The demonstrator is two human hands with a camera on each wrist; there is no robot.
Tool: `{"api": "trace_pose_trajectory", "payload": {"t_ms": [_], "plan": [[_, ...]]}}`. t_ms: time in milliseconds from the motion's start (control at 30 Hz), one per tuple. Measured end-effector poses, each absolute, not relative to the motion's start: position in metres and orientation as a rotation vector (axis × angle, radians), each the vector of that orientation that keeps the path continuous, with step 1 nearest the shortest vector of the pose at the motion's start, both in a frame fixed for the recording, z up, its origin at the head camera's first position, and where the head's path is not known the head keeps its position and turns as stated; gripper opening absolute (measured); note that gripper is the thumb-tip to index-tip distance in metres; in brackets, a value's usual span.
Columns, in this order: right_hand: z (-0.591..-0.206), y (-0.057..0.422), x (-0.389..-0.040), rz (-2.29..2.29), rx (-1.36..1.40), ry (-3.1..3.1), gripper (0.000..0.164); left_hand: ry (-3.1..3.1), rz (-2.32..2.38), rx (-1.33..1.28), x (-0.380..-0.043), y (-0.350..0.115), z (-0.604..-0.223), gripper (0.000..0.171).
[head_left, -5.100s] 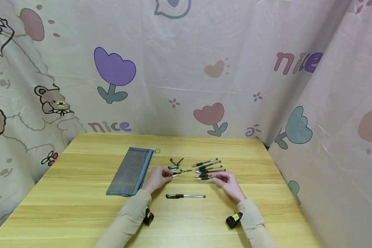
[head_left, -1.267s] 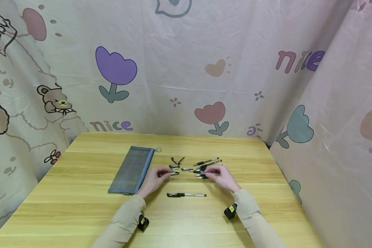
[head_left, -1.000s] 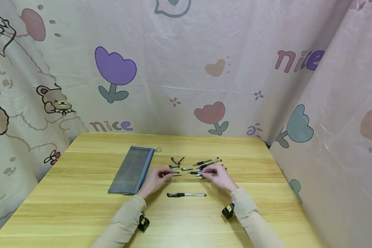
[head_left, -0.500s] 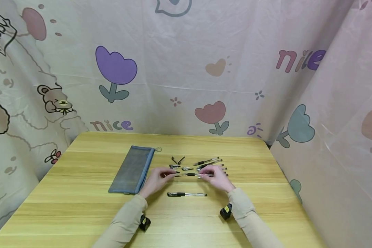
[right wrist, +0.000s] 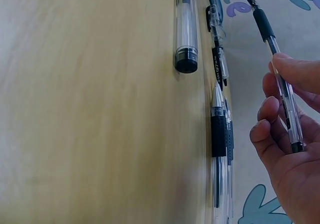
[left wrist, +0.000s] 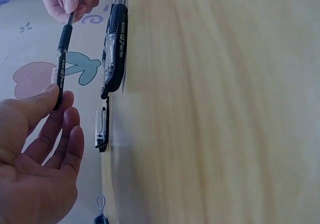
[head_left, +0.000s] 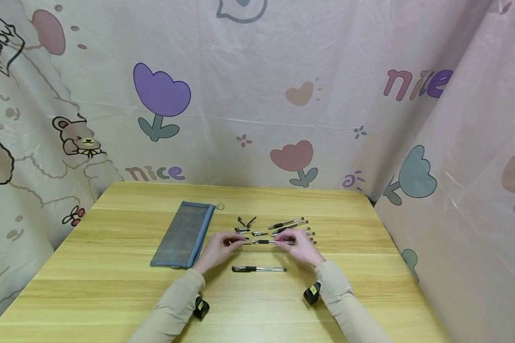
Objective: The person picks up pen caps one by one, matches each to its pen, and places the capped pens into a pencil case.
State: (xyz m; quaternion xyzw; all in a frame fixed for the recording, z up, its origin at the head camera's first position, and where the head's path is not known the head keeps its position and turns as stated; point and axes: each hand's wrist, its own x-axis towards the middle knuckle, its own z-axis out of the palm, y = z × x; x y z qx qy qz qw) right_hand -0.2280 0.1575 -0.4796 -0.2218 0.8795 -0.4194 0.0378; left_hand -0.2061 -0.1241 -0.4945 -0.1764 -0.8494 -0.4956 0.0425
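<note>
My left hand (head_left: 219, 248) pinches a black pen cap (left wrist: 61, 77) between thumb and fingertips. In my right hand (head_left: 299, 245) is the clear barrel of a gel pen (right wrist: 285, 92) with a black rubber grip, its tip end pointing left. The pen's tip end meets the cap's mouth, the two in one line above the table. Several loose caps (head_left: 242, 230) lie just beyond my left fingers. Several uncapped pens (head_left: 285, 224) lie beyond and beside my right hand, partly hidden by it. One capped pen (head_left: 259, 269) lies nearer to me.
A blue-edged mesh zip pouch (head_left: 182, 236) with a ring lies flat on the wooden table (head_left: 257, 309), left of the caps. A printed curtain (head_left: 223, 95) hangs behind the table and along its sides.
My right hand has lifted a pen from the group and moved it left until its tip end meets the cap in my left hand. The left hand has moved only slightly.
</note>
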Motion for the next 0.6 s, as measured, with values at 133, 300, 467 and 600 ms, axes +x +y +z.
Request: {"api": "trace_pose_trajectory", "payload": {"t_ms": [133, 300, 467, 600], "plan": [[-0.4797, 0.1566, -0.2275, -1.288, -0.669, 2.694, 0.017, -2.604, -1.515, -0.55, -0.2072, -0.1227, -0.4945, 0.014], [-0.479, 0.1552, -0.2268, -1.302, -0.666, 2.678, 0.018, -2.609, -1.509, -0.55, -0.2083, -0.1209, -0.495, 0.015], [-0.4778, 0.1541, -0.2259, -1.319, -0.65, 2.659, 0.017, -2.631, -1.508, -0.543, -0.2079, -0.1201, -0.4941, 0.015], [-0.4774, 0.1536, -0.2246, -1.316, -0.647, 2.656, 0.016, -2.651, -1.526, -0.531, -0.2068, -0.1194, -0.4933, 0.016]]}}
